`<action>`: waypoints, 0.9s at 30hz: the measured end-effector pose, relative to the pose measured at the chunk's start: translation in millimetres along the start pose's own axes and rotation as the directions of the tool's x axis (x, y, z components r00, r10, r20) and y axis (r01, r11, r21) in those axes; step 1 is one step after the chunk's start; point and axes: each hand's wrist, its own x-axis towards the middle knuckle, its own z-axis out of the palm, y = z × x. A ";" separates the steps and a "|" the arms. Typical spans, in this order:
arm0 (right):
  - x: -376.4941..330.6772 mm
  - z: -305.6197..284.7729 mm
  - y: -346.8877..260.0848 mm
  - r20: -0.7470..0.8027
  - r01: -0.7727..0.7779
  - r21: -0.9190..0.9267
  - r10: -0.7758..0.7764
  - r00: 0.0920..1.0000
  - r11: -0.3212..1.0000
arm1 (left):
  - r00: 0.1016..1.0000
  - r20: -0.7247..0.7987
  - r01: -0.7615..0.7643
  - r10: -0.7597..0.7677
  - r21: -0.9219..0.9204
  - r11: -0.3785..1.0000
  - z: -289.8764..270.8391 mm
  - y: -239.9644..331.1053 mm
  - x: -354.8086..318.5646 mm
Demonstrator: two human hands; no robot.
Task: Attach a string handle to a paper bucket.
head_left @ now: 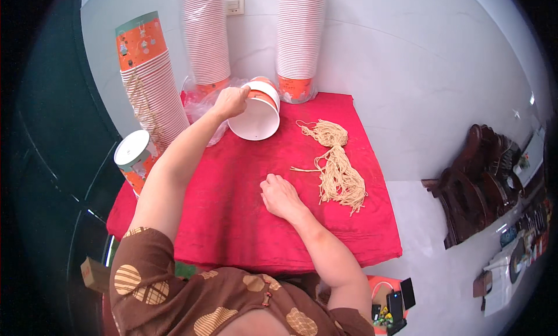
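Brown shirt (244,301), head view | left hand (233,101): fingers pinched on rim of tilted paper bucket (256,120), far side of red cloth (232,225) | right hand (281,196): fingers half-curled on cloth, hold cannot be told | tan string bundle (342,174) beside it

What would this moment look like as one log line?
left hand: holds tilted cup | right hand: on red cloth | yarn bundle: right of right hand
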 end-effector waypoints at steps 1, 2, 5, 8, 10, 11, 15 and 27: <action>-0.7 0.2 1.5 0.003 -0.007 0.003 0.007 1.000 1.000 | 1.000 -0.006 0.018 -0.018 -0.065 0.998 -6.0 4.8 -5.3; -1.1 0.5 2.6 0.003 -0.006 0.003 0.006 1.000 1.000 | 0.999 -0.011 0.036 -0.037 -0.131 0.991 -9.7 8.5 -11.0; 0.1 1.1 2.7 0.012 -0.003 0.012 0.002 1.000 1.000 | 0.985 -0.076 0.123 -0.154 -0.312 0.942 -11.1 10.0 -30.9; 1.0 -0.1 2.4 0.007 -0.003 0.034 0.002 1.000 0.999 | 0.948 -0.132 0.189 -0.288 -0.494 0.849 -22.6 16.0 -59.4; 1.1 -0.5 3.4 -0.043 -0.054 0.097 0.058 0.997 0.994 | 0.929 -0.103 0.250 -0.355 -0.531 0.809 -33.0 22.8 -77.6; 1.2 2.2 5.1 -0.111 -0.068 0.141 0.084 0.990 0.988 | 0.910 -0.111 0.260 -0.399 -0.598 0.758 -37.0 24.9 -86.3; 7.4 6.3 12.8 -0.150 -0.234 0.413 0.319 0.936 0.880 | 0.857 -0.114 0.294 -0.503 -0.693 0.658 -42.0 18.4 -122.0; 7.8 2.5 11.4 -0.031 -0.314 0.850 0.634 0.773 0.424 | 0.911 -0.291 -0.072 -0.291 -0.809 0.583 -52.8 67.0 -198.7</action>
